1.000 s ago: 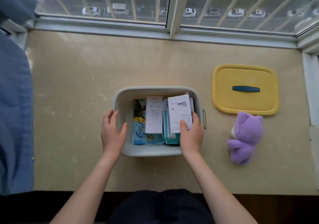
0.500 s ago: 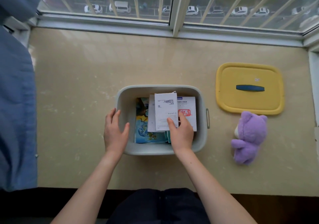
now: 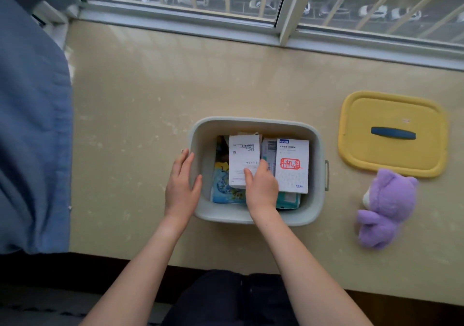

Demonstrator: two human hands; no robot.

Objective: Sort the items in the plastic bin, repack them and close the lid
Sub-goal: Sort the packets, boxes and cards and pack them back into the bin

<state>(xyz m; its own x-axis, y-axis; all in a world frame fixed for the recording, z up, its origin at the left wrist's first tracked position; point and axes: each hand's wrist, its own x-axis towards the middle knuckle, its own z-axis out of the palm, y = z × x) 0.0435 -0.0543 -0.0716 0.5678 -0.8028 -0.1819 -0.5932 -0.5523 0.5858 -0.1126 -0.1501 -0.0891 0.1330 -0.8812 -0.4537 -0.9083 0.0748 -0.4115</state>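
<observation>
A pale grey plastic bin point(image 3: 253, 123) sits open on the beige sill, holding flat boxes and packets. My right hand point(image 3: 261, 190) is inside it, gripping the lower edge of a white box with a barcode point(image 3: 243, 157) that lies left of centre. To its right lies a white box with a red stamp point(image 3: 292, 167). A blue and yellow packet point(image 3: 222, 187) lies along the left side underneath. My left hand point(image 3: 182, 187) rests flat with fingers apart on the bin's left rim. The yellow lid point(image 3: 391, 155) with a dark blue handle lies to the right of the bin.
A purple plush toy point(image 3: 386, 207) lies on the sill just below the lid. Blue fabric point(image 3: 32, 129) hangs along the left side. A barred window point(image 3: 276, 6) runs along the far edge. The sill's near edge drops off in front of my lap.
My right hand has carried the white barcode box from the bin's right side to left of centre and lowered it flat. The red-stamped box is now uncovered. My left hand stays on the rim.
</observation>
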